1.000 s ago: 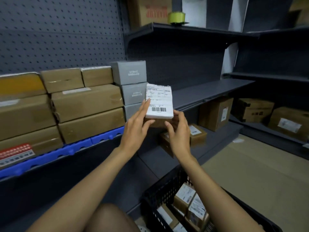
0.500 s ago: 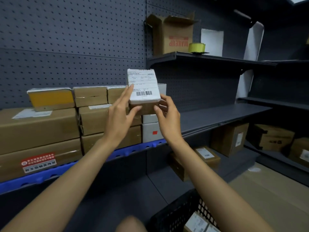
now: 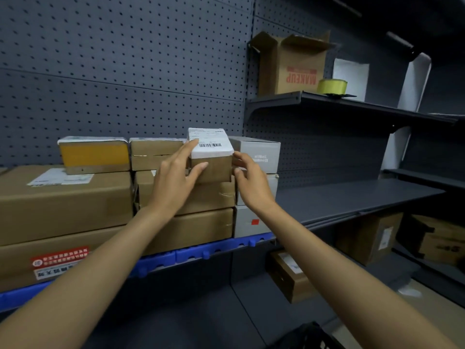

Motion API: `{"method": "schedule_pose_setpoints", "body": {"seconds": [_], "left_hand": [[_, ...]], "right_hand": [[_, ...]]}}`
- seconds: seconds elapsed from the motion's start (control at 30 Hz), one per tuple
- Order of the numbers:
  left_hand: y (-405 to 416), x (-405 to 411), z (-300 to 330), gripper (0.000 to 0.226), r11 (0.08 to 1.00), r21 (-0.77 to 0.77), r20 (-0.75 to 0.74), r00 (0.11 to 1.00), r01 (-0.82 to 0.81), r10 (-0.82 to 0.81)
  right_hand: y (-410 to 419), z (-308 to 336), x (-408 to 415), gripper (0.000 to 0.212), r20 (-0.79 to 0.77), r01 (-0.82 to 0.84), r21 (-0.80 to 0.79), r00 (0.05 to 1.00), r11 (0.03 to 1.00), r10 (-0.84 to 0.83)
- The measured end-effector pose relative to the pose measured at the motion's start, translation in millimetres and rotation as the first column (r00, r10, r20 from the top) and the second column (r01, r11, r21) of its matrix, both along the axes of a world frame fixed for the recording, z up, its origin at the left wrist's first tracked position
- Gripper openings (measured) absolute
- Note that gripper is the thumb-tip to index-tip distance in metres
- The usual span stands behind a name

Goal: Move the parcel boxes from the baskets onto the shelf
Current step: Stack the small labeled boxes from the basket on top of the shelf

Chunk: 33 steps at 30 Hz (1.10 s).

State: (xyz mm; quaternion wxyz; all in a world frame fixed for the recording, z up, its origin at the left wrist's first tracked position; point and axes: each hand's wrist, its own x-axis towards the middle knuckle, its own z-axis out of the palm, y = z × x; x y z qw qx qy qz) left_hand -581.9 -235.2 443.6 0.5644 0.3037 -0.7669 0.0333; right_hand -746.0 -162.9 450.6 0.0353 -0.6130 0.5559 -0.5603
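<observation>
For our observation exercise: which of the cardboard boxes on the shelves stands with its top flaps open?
The tall brown cardboard box printed with red MAKEUP lettering, on the upper dark shelf beside the yellow tape roll. Its flaps stick up; the others are closed.

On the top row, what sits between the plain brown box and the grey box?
In the head view, the labelled parcel, held by the left hand and right hand, sits between the brown box and grey box.

Brown parcel box point(image 3: 214, 168), white barcode label; blue shelf edge point(image 3: 201, 253); yellow tape roll point(image 3: 331, 86).
</observation>
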Motion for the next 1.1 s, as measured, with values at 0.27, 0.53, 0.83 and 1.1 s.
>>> {"method": "schedule_pose_setpoints", "body": {"seconds": [0.27,0.53,0.83,1.1], "left_hand": [[-26,-15,8,0.054,0.999,0.042,0.026,1.0,-0.009,0.008],[-46,-26,6,0.047,0.996,0.051,0.095,0.993,-0.079,0.074],[-48,-32,13,0.045,0.995,0.028,0.146,0.985,-0.098,0.092],[-53,-38,16,0.046,0.997,0.017,0.169,0.982,-0.082,0.078]], "right_hand": [[-30,4,-19,0.047,-0.077,0.033,0.056,0.997,0.998,-0.028],[-34,19,-35,0.054,-0.28,0.05,0.052,0.959,0.997,-0.034],[-38,17,-51,0.069,-0.547,0.136,-0.044,0.826,0.99,-0.138],[-44,17,-62,0.071,-0.612,0.171,-0.043,0.775,0.984,-0.161]]}}
